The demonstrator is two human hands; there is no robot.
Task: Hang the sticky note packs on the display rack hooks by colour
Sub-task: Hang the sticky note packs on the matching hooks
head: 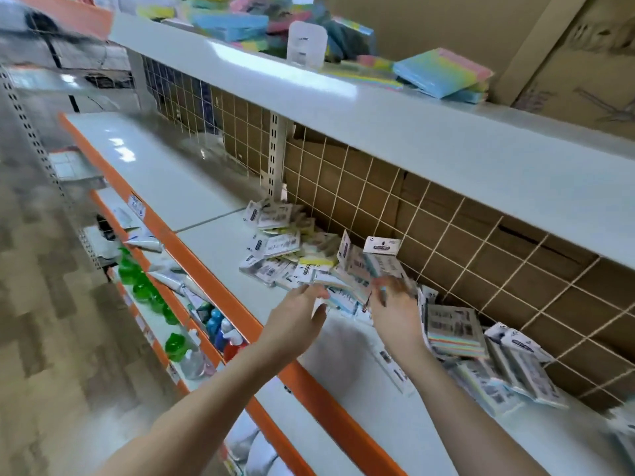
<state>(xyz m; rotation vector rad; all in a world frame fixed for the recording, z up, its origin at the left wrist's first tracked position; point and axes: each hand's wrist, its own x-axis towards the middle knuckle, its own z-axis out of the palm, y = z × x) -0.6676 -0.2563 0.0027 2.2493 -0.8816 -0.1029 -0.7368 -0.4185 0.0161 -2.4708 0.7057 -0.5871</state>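
Both hands are reaching over the shelf point(213, 187) into the packs. Left hand point(295, 321) is lying with fingers fairly straight, fingertips touching the underside of a blue-edged pack point(338, 297). Right hand point(395, 307) is blurred; its fingers are curling round a fanned bunch of packs point(364, 269), one card header point(383, 244) standing up above the rest. How many packs that bunch is holding cannot be counted.

Two loose groups of packs are lying on the shelf: a heap point(275, 242) against the wire grid point(464, 242) to the left of the hands, too jumbled to count, and a second spread point(481, 352) to the right, topped by one pack showing rainbow edges point(453, 341). One flat pack point(395, 369) is sitting apart, near the right forearm.

An orange edge point(192, 249) is running along the shelf front, just under the left forearm. Open white surface is stretching left of the heap and in front of both groups. An upper shelf point(412, 132) is overhanging the grid, carrying several pastel pads point(443, 77). Below, four or so green bottles point(141, 286) are standing along a lower shelf.
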